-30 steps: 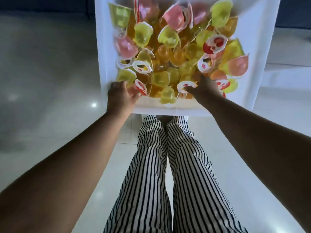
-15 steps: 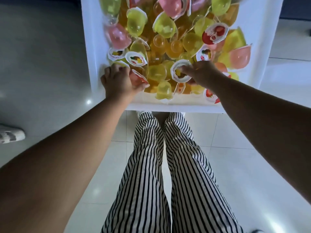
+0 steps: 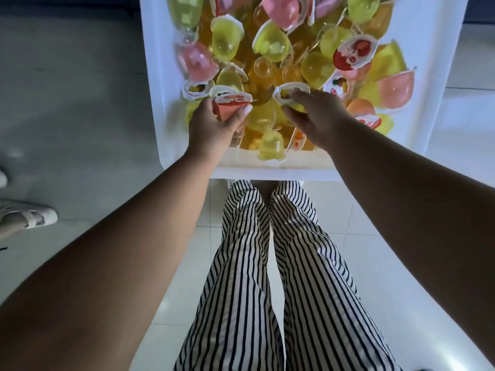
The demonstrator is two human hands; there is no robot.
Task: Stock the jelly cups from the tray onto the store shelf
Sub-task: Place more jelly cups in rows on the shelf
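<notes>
I'm seeing the left hand (image 3: 214,124) gripping a red jelly cup (image 3: 230,105) while the right hand's (image 3: 318,116) fingers (image 3: 297,96) are pinching a yellow cup (image 3: 290,96) over the white tray (image 3: 160,84).

Tiled indoor floor (image 3: 388,236), white tray (image 3: 160,103) heaped with jelly cups (image 3: 270,41); possibly shop.

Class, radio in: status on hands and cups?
Left hand grips red cup. Right hand pinches yellow cup. Both over tray. No shelf visible.

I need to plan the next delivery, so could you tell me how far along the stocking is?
Early. No shelf is in view. The left hand grips a red jelly cup, the right hand pinches a yellow cup; the white tray is still piled high.
</notes>
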